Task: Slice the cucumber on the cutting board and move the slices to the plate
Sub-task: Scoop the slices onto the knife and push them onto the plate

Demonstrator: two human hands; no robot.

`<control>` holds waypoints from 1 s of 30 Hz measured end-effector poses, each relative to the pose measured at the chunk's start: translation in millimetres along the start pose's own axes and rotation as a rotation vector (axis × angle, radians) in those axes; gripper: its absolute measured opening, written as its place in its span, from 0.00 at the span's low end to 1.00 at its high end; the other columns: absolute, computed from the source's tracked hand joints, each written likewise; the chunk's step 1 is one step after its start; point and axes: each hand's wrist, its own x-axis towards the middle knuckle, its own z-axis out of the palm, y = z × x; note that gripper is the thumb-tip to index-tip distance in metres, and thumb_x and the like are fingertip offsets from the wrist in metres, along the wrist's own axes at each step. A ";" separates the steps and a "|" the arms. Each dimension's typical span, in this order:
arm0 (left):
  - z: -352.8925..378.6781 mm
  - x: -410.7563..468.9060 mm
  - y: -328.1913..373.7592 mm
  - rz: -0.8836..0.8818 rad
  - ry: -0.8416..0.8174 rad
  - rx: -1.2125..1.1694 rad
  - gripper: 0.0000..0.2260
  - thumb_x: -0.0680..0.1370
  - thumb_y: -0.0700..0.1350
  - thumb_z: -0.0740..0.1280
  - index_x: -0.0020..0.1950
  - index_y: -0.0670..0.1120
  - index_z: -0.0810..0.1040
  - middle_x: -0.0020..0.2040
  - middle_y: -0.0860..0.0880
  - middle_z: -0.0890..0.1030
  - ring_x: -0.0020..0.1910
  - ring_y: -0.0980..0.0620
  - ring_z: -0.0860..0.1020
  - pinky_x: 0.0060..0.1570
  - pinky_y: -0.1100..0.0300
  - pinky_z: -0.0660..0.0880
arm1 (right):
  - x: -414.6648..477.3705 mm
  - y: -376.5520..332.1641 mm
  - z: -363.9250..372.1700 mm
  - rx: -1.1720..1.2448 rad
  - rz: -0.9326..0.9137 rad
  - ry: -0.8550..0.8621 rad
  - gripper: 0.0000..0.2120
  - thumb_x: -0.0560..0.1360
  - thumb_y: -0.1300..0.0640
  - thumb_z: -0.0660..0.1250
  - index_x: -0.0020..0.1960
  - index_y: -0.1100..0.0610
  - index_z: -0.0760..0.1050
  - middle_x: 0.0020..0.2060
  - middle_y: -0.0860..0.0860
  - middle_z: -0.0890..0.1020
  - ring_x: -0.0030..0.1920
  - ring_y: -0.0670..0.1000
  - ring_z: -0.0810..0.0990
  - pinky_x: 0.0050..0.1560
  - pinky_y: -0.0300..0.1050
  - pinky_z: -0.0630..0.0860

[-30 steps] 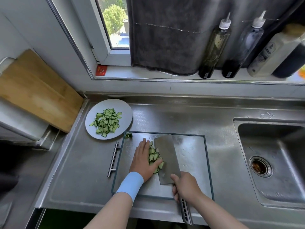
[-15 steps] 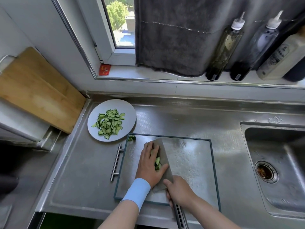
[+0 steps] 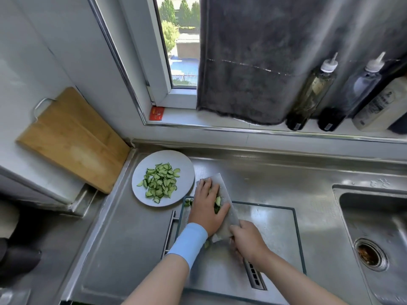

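Now lifted toward plate [image 3: 184,170], cleaver [image 3: 231,214] bearing slices [image 3: 218,201], left hand [image 3: 206,209] flat atop, right hand [image 3: 246,241] gripping handle [image 3: 255,279].

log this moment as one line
step: slice transfer | left hand: presses cucumber slices on cleaver | right hand: grips cleaver handle | cleaver: tip at plate rim

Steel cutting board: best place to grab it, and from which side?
The bar handle on the steel cutting board's left edge, coming from the left. It stands off the edge on posts, leaving a gap for fingers; the other edges lie flat on the counter.
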 end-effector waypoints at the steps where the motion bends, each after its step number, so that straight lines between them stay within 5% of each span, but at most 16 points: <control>1: -10.6 10.8 -2.6 0.008 0.024 -0.004 0.34 0.75 0.63 0.55 0.77 0.47 0.60 0.79 0.49 0.54 0.78 0.51 0.44 0.76 0.52 0.48 | 4.5 -13.9 2.0 -0.001 -0.017 0.002 0.11 0.75 0.63 0.59 0.34 0.57 0.70 0.26 0.52 0.73 0.24 0.49 0.70 0.27 0.41 0.65; 15: -86.7 96.8 -116.3 -0.040 0.026 0.000 0.23 0.81 0.53 0.60 0.75 0.51 0.65 0.78 0.52 0.58 0.77 0.53 0.52 0.74 0.61 0.47 | 80.5 -125.9 90.5 -0.120 -0.038 0.017 0.07 0.69 0.58 0.59 0.33 0.57 0.71 0.27 0.55 0.74 0.27 0.56 0.73 0.29 0.43 0.69; 24: -82.3 96.0 -173.5 -0.129 0.148 0.051 0.14 0.78 0.42 0.65 0.62 0.45 0.80 0.68 0.45 0.75 0.69 0.43 0.69 0.71 0.53 0.63 | 102.6 -130.0 102.7 -0.259 0.013 0.027 0.10 0.73 0.61 0.58 0.33 0.56 0.68 0.26 0.53 0.72 0.24 0.55 0.72 0.26 0.39 0.66; 27: -86.2 92.7 -167.5 -0.065 0.168 0.017 0.21 0.79 0.50 0.57 0.70 0.46 0.73 0.72 0.48 0.70 0.73 0.48 0.65 0.73 0.54 0.60 | 103.6 -131.5 99.8 -0.269 0.018 0.032 0.10 0.74 0.61 0.58 0.34 0.56 0.69 0.26 0.53 0.72 0.23 0.54 0.72 0.26 0.39 0.67; 30: -84.3 86.1 -150.3 0.134 -0.015 0.106 0.27 0.80 0.57 0.50 0.78 0.50 0.58 0.78 0.55 0.53 0.77 0.57 0.48 0.75 0.59 0.48 | 103.7 -134.5 100.0 -0.272 0.010 0.042 0.10 0.74 0.61 0.58 0.34 0.57 0.71 0.25 0.53 0.74 0.21 0.54 0.73 0.25 0.39 0.69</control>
